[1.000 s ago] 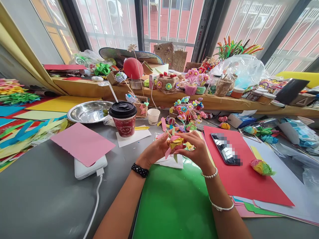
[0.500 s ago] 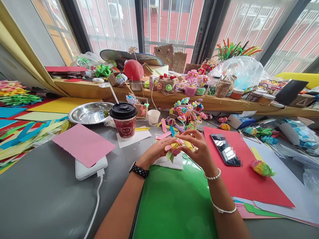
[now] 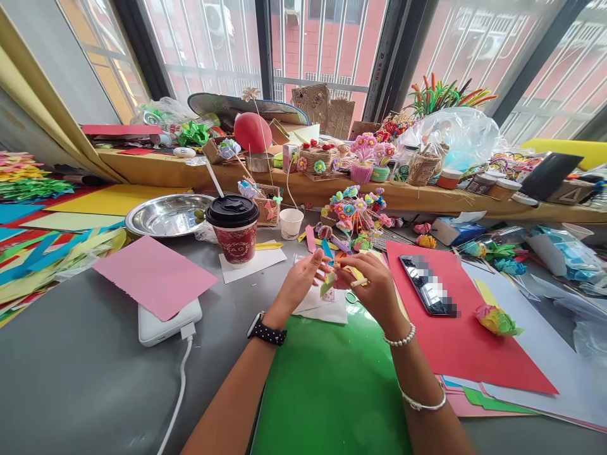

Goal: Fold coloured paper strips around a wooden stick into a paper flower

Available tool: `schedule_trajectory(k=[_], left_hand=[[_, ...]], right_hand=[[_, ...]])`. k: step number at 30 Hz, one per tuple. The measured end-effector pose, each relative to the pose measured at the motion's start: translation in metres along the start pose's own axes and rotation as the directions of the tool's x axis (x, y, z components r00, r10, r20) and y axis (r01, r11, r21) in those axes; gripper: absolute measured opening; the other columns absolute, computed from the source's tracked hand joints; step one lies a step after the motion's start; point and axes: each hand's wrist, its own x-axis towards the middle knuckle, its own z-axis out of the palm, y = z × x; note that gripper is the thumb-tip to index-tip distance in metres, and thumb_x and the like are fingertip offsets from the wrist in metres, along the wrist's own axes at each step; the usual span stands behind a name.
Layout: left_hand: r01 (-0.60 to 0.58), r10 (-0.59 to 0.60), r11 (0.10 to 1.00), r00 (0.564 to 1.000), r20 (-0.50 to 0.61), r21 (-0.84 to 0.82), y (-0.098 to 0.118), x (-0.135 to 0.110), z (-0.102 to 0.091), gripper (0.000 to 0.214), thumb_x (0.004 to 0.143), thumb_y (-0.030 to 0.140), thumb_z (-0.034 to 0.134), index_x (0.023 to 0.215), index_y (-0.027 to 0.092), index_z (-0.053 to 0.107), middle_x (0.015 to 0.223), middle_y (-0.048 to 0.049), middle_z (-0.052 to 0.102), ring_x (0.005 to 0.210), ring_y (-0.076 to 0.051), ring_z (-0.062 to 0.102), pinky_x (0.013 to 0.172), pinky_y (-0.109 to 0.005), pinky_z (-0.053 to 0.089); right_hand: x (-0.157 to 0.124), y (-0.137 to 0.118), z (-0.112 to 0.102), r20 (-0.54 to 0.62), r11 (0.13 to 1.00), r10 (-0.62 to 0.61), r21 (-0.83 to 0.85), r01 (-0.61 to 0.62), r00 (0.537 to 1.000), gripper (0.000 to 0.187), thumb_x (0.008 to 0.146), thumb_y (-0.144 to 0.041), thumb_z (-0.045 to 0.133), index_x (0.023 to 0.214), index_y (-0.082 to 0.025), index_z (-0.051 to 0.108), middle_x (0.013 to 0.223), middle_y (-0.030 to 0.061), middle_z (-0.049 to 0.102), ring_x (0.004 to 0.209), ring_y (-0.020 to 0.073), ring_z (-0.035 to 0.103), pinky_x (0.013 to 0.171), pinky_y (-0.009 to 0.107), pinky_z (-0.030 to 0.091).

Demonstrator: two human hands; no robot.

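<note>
Worktop point(image 3: 85, 366), green board point(image 3: 332, 392): fine paper handling appears in hand.
Right hand point(image 3: 374, 283) narrows on a green paper piece point(image 3: 327, 285) between both hands; left hand point(image 3: 300, 282) half-curled, hold not determinable; next move likely calls for light fingertip pressure.

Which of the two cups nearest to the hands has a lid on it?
The dark red cup, standing on white paper: a black lid covers it. The small white cup, to its right in the view, has no lid.
</note>
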Motion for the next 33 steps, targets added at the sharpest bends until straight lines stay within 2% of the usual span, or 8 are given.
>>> schedule_trajectory(k=[2,4,7,10,17,23,29,33], left_hand=[[-0.264,0.277,0.959,0.950,-0.145,0.099,0.003,-0.003,0.001,0.037,0.078,0.046,0.039,0.090,0.015,0.055,0.090,-0.0066,0.060,0.082,-0.015,0.056,0.071,-0.026,0.044],[-0.427,0.458,0.878,0.880,-0.124,0.214,0.006,-0.006,0.004,0.029,0.072,0.038,0.054,0.091,0.016,0.055,0.092,-0.0058,0.059,0.085,-0.016,0.055,0.075,-0.027,0.044],[-0.521,0.581,0.781,0.808,-0.096,0.346,0.007,-0.010,0.010,0.021,0.073,0.026,0.055,0.093,0.018,0.054,0.092,-0.0046,0.059,0.086,-0.015,0.055,0.078,-0.028,0.044],[-0.526,0.611,0.754,0.782,-0.126,0.394,0.004,-0.010,0.015,0.017,0.076,0.021,0.051,0.092,0.018,0.053,0.091,-0.0038,0.060,0.085,-0.014,0.056,0.078,-0.029,0.045],[-0.533,0.612,0.762,0.778,-0.139,0.368,0.004,-0.010,0.016,0.016,0.076,0.018,0.051,0.092,0.017,0.052,0.090,-0.0034,0.059,0.081,-0.012,0.057,0.074,-0.025,0.047],[-0.525,0.584,0.788,0.803,-0.118,0.322,0.005,-0.010,0.016,0.015,0.075,0.017,0.051,0.090,0.017,0.050,0.087,-0.0035,0.057,0.081,-0.012,0.056,0.073,-0.025,0.048],[-0.528,0.557,0.799,0.830,-0.021,0.288,0.009,-0.012,0.010,0.013,0.073,0.016,0.051,0.086,0.016,0.051,0.084,-0.0032,0.056,0.078,-0.013,0.054,0.073,-0.028,0.048],[-0.514,0.505,0.827,0.857,0.102,0.229,0.014,-0.014,0.005,0.013,0.073,0.014,0.051,0.085,0.016,0.052,0.085,-0.0033,0.054,0.081,-0.014,0.053,0.073,-0.029,0.047]], right_hand=[[0.000,0.002,0.001,-0.078,0.998,0.051,-0.033,-0.053,0.996,0.012,0.076,-0.023,0.055,0.086,-0.020,0.062,0.080,0.0041,0.063,0.076,0.0181,0.054,0.070,0.032,0.043],[-0.001,0.002,0.002,-0.132,0.994,0.080,-0.059,-0.088,0.988,0.012,0.076,-0.024,0.055,0.086,-0.020,0.061,0.082,0.0041,0.063,0.078,0.0187,0.054,0.071,0.032,0.043],[-0.002,0.002,0.003,-0.160,0.993,0.087,-0.066,-0.099,0.983,0.013,0.075,-0.024,0.056,0.087,-0.021,0.061,0.084,0.0040,0.063,0.080,0.0187,0.054,0.073,0.032,0.043],[-0.002,0.001,0.004,-0.170,0.993,0.089,-0.060,-0.100,0.981,0.014,0.075,-0.023,0.056,0.088,-0.022,0.061,0.085,0.0038,0.063,0.082,0.0184,0.054,0.073,0.032,0.043],[-0.003,-0.001,0.003,-0.174,0.994,0.108,-0.009,-0.111,0.979,0.016,0.075,-0.021,0.056,0.090,-0.023,0.057,0.080,0.0013,0.062,0.076,0.0165,0.054,0.065,0.028,0.044],[-0.004,-0.002,0.003,-0.167,0.986,0.165,0.015,-0.165,0.972,0.008,0.073,-0.020,0.056,0.080,-0.021,0.052,0.076,0.0004,0.059,0.067,0.0145,0.051,0.055,0.025,0.041],[-0.002,0.000,-0.007,-0.022,0.990,0.136,0.037,-0.135,0.990,0.012,0.073,-0.019,0.056,0.081,-0.020,0.048,0.076,-0.0004,0.055,0.057,0.0110,0.043,0.053,0.023,0.038],[-0.001,0.001,-0.015,0.074,0.993,0.061,0.095,-0.068,0.995,0.011,0.072,-0.021,0.057,0.074,-0.019,0.046,0.080,0.0014,0.050,0.067,0.0125,0.046,0.055,0.023,0.038]])
